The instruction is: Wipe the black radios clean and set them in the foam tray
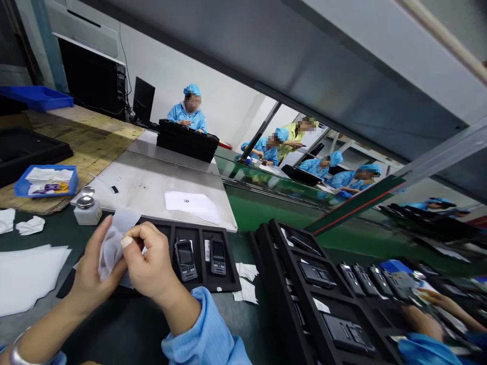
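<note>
Both my hands hold a thin, white, translucent sheet (pixel 108 253), crumpled between them. My left hand (pixel 91 268) grips its lower part between thumb and fingers. The fingers of my right hand (pixel 150 263) are curled and pinched on its right side, with a white covering on one fingertip. Whether anything lies inside the sheet is hidden. Just beyond my hands, a black compartment tray (pixel 230 286) holds two black keypad handsets, a left handset (pixel 185 261) and a right handset (pixel 218 257). My right hand hides the tray's left part.
White sheets (pixel 26 279) lie at left. Behind them stand a metal-topped white bottle (pixel 87 213) and a blue box (pixel 21 186). Stacked black trays (pixel 274 248) with devices rise at right. A co-worker's hands (pixel 422 322) work there. An overhead shelf (pixel 266 56) crosses above.
</note>
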The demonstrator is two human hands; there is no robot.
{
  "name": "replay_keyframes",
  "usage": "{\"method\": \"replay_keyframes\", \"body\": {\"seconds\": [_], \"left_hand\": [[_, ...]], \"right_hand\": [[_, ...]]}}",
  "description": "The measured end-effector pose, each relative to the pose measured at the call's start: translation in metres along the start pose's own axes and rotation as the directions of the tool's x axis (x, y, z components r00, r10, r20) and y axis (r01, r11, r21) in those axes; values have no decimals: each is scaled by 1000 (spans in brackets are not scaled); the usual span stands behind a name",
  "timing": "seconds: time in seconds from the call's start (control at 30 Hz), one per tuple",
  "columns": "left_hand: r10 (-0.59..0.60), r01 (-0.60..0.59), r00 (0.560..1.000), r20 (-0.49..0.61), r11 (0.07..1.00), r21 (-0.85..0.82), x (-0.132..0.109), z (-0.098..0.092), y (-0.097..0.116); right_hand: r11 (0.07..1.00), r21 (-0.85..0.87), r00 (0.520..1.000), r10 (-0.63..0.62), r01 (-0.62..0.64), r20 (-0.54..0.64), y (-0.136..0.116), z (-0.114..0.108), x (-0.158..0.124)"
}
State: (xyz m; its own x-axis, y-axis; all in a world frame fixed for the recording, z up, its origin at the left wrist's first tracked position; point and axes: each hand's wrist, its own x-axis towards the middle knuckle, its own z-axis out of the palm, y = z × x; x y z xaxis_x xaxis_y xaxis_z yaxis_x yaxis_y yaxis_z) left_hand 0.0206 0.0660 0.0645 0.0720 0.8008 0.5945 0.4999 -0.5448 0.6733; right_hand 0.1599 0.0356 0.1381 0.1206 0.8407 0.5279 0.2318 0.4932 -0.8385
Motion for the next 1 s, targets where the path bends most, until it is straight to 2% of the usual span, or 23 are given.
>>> {"method": "replay_keyframes", "body": {"seconds": [0.1, 0.17, 0.2, 0.27, 0.33, 0.4, 0.47, 0.53, 0.6, 0.67, 0.77, 0.87, 0.93, 1.0], "left_hand": [[-104, 87, 978, 182, 991, 101, 28, 28, 17], [-185, 80, 924, 334, 950, 302, 51, 55, 25], [-245, 53, 887, 391, 896, 440, 61, 70, 27], [-301, 26, 844, 443, 849, 527, 79, 99, 28], [-331, -2, 820, 467, 813, 582, 85, 121, 28], [-320, -57, 816, 482, 785, 617, 80, 133, 32], [-278, -124, 816, 506, 771, 624, 66, 138, 40], [-262, -188, 781, 568, 768, 612, 46, 142, 52], [-284, -227, 728, 624, 759, 610, 25, 149, 65], [-296, -237, 698, 652, 764, 601, 8, 159, 76], [-268, -232, 689, 674, 799, 554, -10, 176, 88], [-243, -233, 680, 691, 823, 519, -17, 187, 93], [-230, -222, 681, 696, 840, 495, -16, 187, 95], [-200, -210, 681, 705, 869, 449, -11, 176, 95]], "right_hand": [[993, 25, 993, 115, -114, -38, 25, -33, -9], [975, 39, 967, 223, -220, -124, 47, -60, -25], [962, 44, 945, 272, -269, -183, 59, -73, -35], [941, 40, 897, 334, -337, -289, 81, -98, -62], [922, 9, 856, 364, -388, -366, 100, -118, -94], [905, -51, 830, 363, -422, -422, 113, -132, -124], [897, -126, 825, 324, -423, -463, 120, -140, -146], [895, -205, 839, 263, -396, -476, 122, -143, -158], [890, -280, 868, 211, -360, -449, 122, -143, -160], [883, -337, 896, 175, -326, -409, 119, -142, -157], [884, -368, 916, 140, -287, -377, 114, -141, -154], [891, -356, 918, 141, -280, -370, 113, -141, -156], [896, -340, 916, 150, -284, -372, 114, -142, -160], [901, -314, 904, 162, -299, -396, 114, -145, -164]]}}
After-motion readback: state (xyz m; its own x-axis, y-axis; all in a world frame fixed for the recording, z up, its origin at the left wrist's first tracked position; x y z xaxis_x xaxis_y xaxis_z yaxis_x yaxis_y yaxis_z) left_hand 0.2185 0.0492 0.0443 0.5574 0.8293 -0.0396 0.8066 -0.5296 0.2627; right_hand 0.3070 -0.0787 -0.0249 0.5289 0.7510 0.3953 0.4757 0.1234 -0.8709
